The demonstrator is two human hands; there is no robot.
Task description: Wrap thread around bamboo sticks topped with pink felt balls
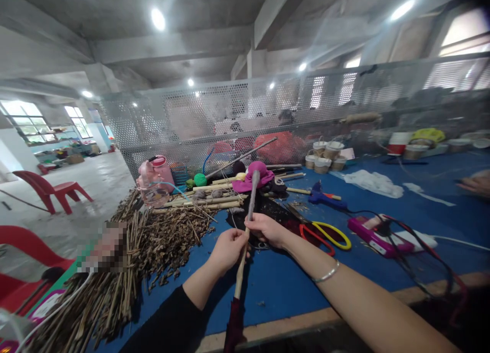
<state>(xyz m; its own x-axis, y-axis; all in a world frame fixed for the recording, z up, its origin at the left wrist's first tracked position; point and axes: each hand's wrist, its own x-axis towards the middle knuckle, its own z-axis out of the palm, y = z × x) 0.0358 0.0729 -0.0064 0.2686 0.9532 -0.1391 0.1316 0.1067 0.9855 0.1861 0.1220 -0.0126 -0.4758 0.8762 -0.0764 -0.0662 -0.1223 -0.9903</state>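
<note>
A thin wooden stick [240,277] stands out in front of me, its upper length wrapped in grey yarn [253,192]. My left hand [228,249] is closed round the bare wood just below the wrapping. Slightly higher, my right hand [268,229] pinches the stick where the grey part begins. Dark maroon cloth [234,320] covers the stick's lower end at the table edge. Behind its tip lies a magenta cloth bundle [264,177]. Scissors [325,236] with red and yellow handles rest to the right of my right hand.
Dried twigs [126,271] pile up on the left of the blue table [291,297]. A pink bottle [164,172] and green yarn ball [199,179] stand behind. To the right are a blue glue gun [325,197], purple power strip [378,238], cords and another person's hand [476,184].
</note>
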